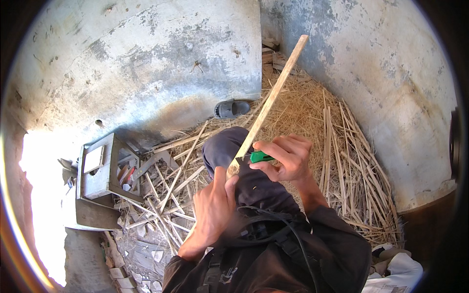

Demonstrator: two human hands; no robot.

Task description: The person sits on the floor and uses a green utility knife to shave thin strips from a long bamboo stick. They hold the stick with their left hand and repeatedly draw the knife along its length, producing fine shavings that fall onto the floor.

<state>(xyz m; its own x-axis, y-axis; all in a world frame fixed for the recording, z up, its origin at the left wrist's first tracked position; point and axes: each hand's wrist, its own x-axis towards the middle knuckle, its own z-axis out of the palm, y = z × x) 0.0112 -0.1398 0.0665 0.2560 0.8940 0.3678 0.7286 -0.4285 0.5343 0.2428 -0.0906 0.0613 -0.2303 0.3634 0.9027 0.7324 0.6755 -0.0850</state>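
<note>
A long flat strip of pale wood (272, 96) slants up and away to the right across my raised knee. Its near end is gripped by my left hand (213, 204), thumb and fingers closed around it. In my right hand (289, 157) is a utility knife with a green handle (261, 156), pinched between thumb and fingers. The knife's dark blade (240, 159) meets the strip just beyond my left fingertips. Part of the strip's near end is hidden by my left hand.
Wood shavings (303, 97) cover the floor ahead, with a pile of thin sticks (359, 180) at right. A grey clog (231, 109) lies by the wall. To the left stand a small wooden stool-like box (100, 171) and scattered sticks (168, 195). White cloth (403, 271) lies lower right.
</note>
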